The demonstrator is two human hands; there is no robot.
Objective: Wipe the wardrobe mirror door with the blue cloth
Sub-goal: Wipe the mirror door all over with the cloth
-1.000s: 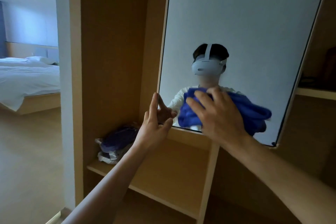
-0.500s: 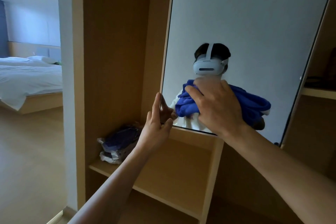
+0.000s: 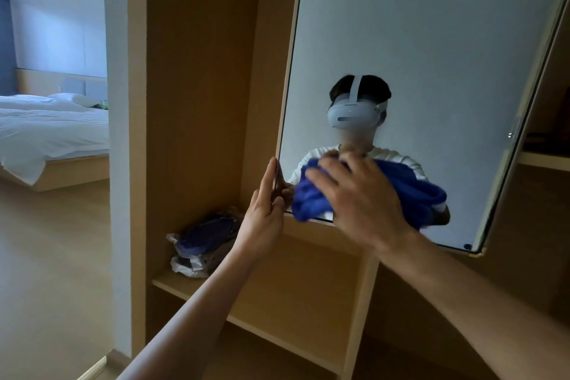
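The wardrobe mirror door (image 3: 431,40) stands ajar and reflects a person in a white headset. My right hand (image 3: 364,203) presses the bunched blue cloth (image 3: 308,203) against the glass just above the door's bottom edge, fingers spread over it. Part of the cloth sticks out left of my fingers, and its reflection shows to the right of my hand. My left hand (image 3: 265,213) holds the door's left edge near the lower corner, thumb on the glass side and fingers straight along the edge.
Behind the door is an open wooden wardrobe with a shelf (image 3: 172,284) carrying a dark folded item in plastic wrap (image 3: 203,244). A vertical divider (image 3: 361,302) stands below the mirror. At the left, a doorway opens onto a bed (image 3: 52,129) and a wooden floor.
My right hand slid the cloth slightly up the glass, then back down to the mirror's bottom edge. My left hand kept its hold on the door's edge.
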